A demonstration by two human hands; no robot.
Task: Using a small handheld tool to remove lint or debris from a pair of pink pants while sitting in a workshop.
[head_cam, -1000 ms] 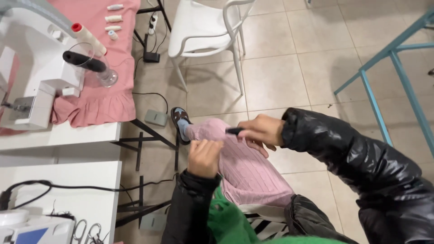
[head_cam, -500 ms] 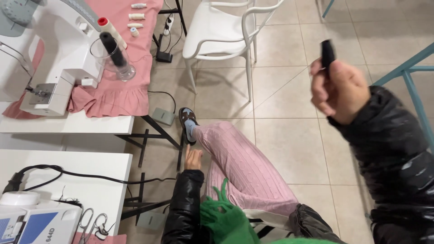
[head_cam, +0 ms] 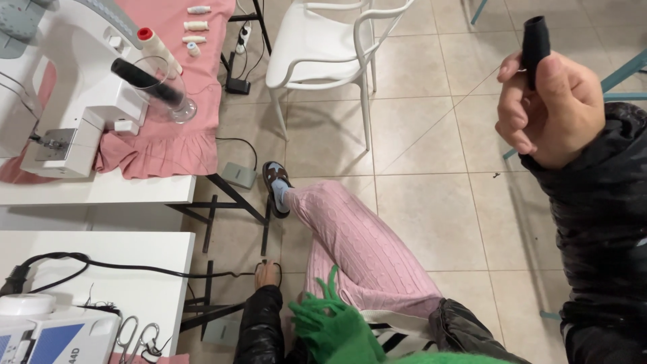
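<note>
Head view, read from left to right with the white sewing machine (head_cam: 74, 87) as landmark. I see that machine at upper left on a white table (head_cam: 101, 192), over pink ruffled fabric (head_cam: 168, 145). Just right of it a black thread cone (head_cam: 145, 82) lies tilted in a clear glass (head_cam: 168, 101), and a cream cone with a red tip (head_cam: 156, 46) stands behind. Farther back on the pink cloth sit four small pale spools (head_cam: 195, 27) in a column. Below the machine, a second white appliance with a blue panel (head_cam: 47, 334) carries print I leave unread, with scissors (head_cam: 135, 337) beside it. On the floor to the right of the machine lies a grey foot pedal (head_cam: 237, 175), then a white chair (head_cam: 323, 47). My left hand (head_cam: 267, 275) hangs low beside the pink-trousered leg (head_cam: 357, 243); whether its fingers are apart or curled I cannot tell. Far right of the machine, my right hand (head_cam: 549, 111) is raised with its fingers closed round a black cylindrical object (head_cam: 536, 40), probably a thread spool. My judgement: the object is picked up and in the air, nowhere near the machine, so any placing is left to do.
</note>
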